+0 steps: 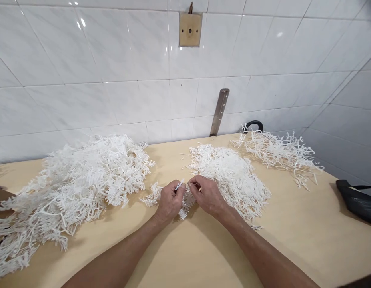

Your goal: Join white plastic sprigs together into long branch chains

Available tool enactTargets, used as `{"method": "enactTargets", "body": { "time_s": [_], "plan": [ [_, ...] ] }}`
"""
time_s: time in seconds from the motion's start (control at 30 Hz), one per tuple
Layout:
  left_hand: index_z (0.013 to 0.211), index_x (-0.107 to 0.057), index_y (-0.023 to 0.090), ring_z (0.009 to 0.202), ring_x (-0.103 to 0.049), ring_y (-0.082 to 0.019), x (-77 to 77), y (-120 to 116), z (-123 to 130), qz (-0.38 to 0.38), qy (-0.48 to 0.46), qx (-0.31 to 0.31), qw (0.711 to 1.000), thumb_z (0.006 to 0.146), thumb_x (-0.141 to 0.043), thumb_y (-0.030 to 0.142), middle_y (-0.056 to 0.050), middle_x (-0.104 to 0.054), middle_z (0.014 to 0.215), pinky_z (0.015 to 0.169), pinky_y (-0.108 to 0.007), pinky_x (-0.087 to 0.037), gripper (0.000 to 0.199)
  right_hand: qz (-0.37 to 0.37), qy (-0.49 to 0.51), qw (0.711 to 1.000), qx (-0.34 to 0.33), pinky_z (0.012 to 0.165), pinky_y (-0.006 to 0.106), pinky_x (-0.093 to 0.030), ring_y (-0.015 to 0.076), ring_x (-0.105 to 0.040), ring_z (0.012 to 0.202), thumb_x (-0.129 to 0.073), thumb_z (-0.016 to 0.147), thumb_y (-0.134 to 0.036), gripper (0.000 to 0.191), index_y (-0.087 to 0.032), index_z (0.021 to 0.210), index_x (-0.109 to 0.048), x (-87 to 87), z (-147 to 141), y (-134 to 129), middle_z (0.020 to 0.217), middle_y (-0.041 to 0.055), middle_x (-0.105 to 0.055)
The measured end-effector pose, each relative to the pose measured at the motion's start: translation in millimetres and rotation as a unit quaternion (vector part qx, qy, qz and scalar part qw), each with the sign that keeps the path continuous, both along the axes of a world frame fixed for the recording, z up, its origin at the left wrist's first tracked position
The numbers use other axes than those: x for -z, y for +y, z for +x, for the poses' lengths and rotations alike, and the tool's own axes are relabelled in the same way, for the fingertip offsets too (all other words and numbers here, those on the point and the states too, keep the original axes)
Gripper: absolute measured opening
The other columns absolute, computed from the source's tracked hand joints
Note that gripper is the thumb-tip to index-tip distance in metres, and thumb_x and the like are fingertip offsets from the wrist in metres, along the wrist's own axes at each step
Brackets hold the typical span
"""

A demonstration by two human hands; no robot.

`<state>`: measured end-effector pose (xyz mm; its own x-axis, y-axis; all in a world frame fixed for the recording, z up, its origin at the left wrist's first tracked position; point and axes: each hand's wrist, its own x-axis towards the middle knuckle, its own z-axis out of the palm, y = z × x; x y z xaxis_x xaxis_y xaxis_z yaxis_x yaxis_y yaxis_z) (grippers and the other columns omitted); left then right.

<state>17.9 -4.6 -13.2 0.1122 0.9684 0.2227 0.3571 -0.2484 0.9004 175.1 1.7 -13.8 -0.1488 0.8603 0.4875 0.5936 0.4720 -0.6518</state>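
White tiles backed your pale tabletop. A tall white heap sprawled left, a flatter white pile blocked the middle, looser white stems spread right, and a black object met the edge. Your left hand pinched a small white piece; beside it, your right hand had fingertips close together, holding what, I couldn't tell.

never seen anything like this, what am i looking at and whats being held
No machine here: it is one picture from a camera worn on a person's head, looking forward and down. Their bare left hand pinches a small white piece; their bare right hand is close beside it, but whether it grips anything is hard to tell. On the pale table lie a large white heap to the left, a second white heap by the right hand, and branching white strands farther back to the right.
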Motion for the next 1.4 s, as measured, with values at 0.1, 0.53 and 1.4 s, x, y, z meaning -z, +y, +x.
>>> {"method": "enactTargets", "body": {
  "time_s": [0.1,0.53,1.4],
  "plan": [
    [0.062,-0.034,0.021,0.057,-0.034,-0.012,-1.1,-1,1,0.013,0.033,-0.015,0.999,0.090,-0.046,0.040,0.005,-0.033,0.057,0.056,-0.026,-0.026,0.036,0.023,-0.042,0.999,0.013,0.064,0.026,-0.041,0.0142,-0.057,0.066,-0.053,0.089,-0.016,0.014,-0.018,0.079,-0.063,-0.1,1,-1,0.073,0.0015,-0.065],
    [0.064,-0.037,0.020,0.057,-0.034,-0.011,-0.7,-2,-1,0.060,0.015,-0.010,0.998,0.090,-0.048,0.040,0.005,-0.036,0.059,0.056,-0.026,-0.027,0.035,-0.188,0.142,0.959,0.161,0.045,0.026,-0.045,0.0145,-0.057,0.041,-0.056,0.083,-0.027,0.012,-0.019,0.076,-0.061,-16.0,10,5,0.053,-0.0023,-0.059],
    [0.070,-0.056,0.017,0.059,-0.042,-0.011,6.8,10,-2,-0.027,-0.128,0.033,0.991,0.086,-0.060,0.047,0.004,-0.046,0.061,0.056,-0.022,-0.035,0.034,-0.064,0.072,0.991,0.093,0.057,0.027,-0.048,0.0150,-0.060,0.059,-0.062,0.081,-0.029,0.009,-0.020,0.083,-0.061,-25.3,8,-8,0.069,0.0010,-0.066]
  ]
}}
